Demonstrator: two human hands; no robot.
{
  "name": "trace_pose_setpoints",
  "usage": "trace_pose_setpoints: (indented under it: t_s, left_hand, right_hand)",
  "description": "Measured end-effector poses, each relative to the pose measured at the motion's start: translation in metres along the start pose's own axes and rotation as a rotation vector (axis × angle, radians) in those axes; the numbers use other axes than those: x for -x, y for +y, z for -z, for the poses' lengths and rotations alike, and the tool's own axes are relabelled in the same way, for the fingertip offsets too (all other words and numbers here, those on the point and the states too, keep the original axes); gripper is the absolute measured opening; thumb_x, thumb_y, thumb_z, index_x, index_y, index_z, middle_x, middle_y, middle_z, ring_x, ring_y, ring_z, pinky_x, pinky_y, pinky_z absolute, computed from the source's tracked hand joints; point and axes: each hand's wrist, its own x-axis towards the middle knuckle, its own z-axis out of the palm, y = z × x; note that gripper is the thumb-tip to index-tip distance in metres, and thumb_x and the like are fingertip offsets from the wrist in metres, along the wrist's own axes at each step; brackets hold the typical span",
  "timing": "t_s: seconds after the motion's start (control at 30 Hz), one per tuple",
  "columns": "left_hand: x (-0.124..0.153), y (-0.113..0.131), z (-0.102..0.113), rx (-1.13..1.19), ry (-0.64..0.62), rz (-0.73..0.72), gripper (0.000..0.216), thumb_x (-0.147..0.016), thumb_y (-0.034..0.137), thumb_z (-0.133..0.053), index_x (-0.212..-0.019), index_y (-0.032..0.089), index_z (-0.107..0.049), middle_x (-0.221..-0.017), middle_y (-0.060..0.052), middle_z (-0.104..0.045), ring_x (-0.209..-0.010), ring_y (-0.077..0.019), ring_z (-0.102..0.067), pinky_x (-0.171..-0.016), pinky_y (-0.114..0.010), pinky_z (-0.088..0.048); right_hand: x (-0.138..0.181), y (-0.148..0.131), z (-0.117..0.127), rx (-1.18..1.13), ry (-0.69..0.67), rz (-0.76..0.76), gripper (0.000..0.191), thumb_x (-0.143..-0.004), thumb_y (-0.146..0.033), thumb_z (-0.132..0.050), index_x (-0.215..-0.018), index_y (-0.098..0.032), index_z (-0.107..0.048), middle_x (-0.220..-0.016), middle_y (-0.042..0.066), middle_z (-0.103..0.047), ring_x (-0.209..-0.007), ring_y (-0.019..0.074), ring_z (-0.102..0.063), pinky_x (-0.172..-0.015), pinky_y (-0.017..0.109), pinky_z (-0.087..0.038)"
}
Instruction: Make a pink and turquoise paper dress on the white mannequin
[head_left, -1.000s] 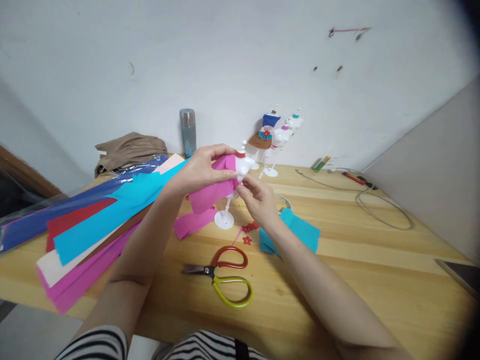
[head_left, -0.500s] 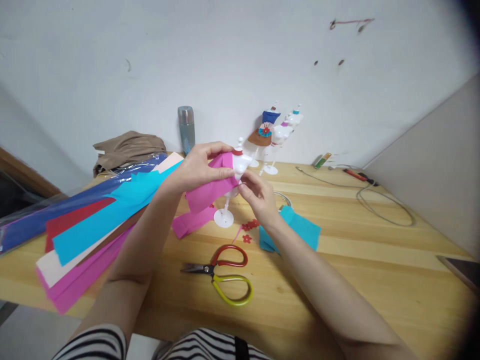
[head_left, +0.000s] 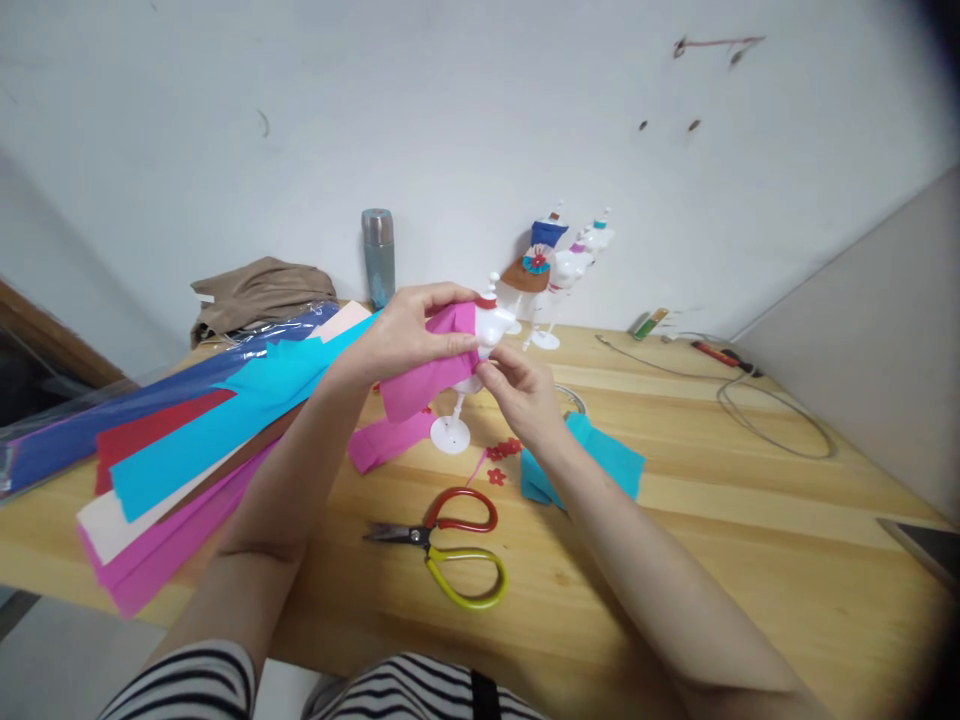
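Observation:
A small white dress form [head_left: 495,328] with a red neck band leans to the right on its round white base [head_left: 450,434]. Pink fabric [head_left: 427,382] lies against its left side and hangs down toward the table. My left hand [head_left: 420,322] is closed on the pink fabric, thumb in front and fingers behind it by the form's shoulder. My right hand [head_left: 520,388] is closed at the form's waist, pinching the fabric's edge there; its fingertips are partly hidden. Below the hands lie scissors [head_left: 435,545] with one red and one yellow handle, and small red felt flowers [head_left: 501,450].
Coloured fabric strips [head_left: 202,440] fan out at the left, near a brown cloth [head_left: 262,297] and a flask [head_left: 378,258]. Folded turquoise fabric [head_left: 585,465] lies by my right wrist. Other dress forms [head_left: 566,268] stand behind, and a grey cable [head_left: 750,400] curls at the right.
The dress form tilts slightly more to the right, with both hands still on it. The whole view has shifted a little.

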Motion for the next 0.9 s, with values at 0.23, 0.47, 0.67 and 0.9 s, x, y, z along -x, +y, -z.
trace_pose_setpoints:
  t_s: [0.23,0.47,0.67,0.9]
  left_hand:
    - [0.001,-0.002,0.003,-0.006,-0.011,-0.011,0.054,-0.075,0.038,-0.084,-0.123,0.016,-0.074,-0.131,-0.013,-0.073,-0.127,-0.0288,-0.065,-0.114,-0.040,-0.048]
    - [0.002,0.000,0.003,-0.078,0.009,-0.052,0.068,-0.075,0.040,-0.085,-0.136,0.017,-0.068,-0.131,-0.013,-0.073,-0.131,-0.0294,-0.063,-0.119,-0.043,-0.044]
    - [0.005,0.004,0.006,-0.128,0.007,-0.042,0.064,-0.074,0.041,-0.085,-0.132,0.020,-0.071,-0.132,-0.012,-0.073,-0.136,-0.0312,-0.059,-0.121,-0.046,-0.042]
    - [0.006,0.005,0.009,-0.164,0.019,-0.062,0.061,-0.075,0.043,-0.084,-0.130,0.021,-0.071,-0.133,-0.011,-0.073,-0.132,-0.0312,-0.063,-0.118,-0.046,-0.046]
  right_hand:
    - [0.006,-0.002,-0.010,-0.006,0.083,-0.005,0.035,-0.090,-0.060,-0.066,-0.105,-0.029,-0.075,-0.108,0.006,-0.077,-0.100,0.0246,-0.071,-0.090,0.044,-0.057]
    - [0.005,0.004,-0.008,-0.053,0.077,-0.021,0.034,-0.089,-0.059,-0.068,-0.107,-0.031,-0.076,-0.111,0.006,-0.077,-0.104,0.0256,-0.071,-0.094,0.047,-0.057]
    - [0.005,0.002,-0.007,-0.041,0.073,-0.020,0.039,-0.089,-0.063,-0.067,-0.107,-0.031,-0.076,-0.110,0.005,-0.078,-0.102,0.0259,-0.071,-0.091,0.046,-0.058]
    - [0.006,-0.006,-0.005,-0.061,0.052,0.028,0.036,-0.092,-0.058,-0.065,-0.116,-0.031,-0.074,-0.120,0.005,-0.078,-0.108,0.0264,-0.072,-0.092,0.046,-0.058]
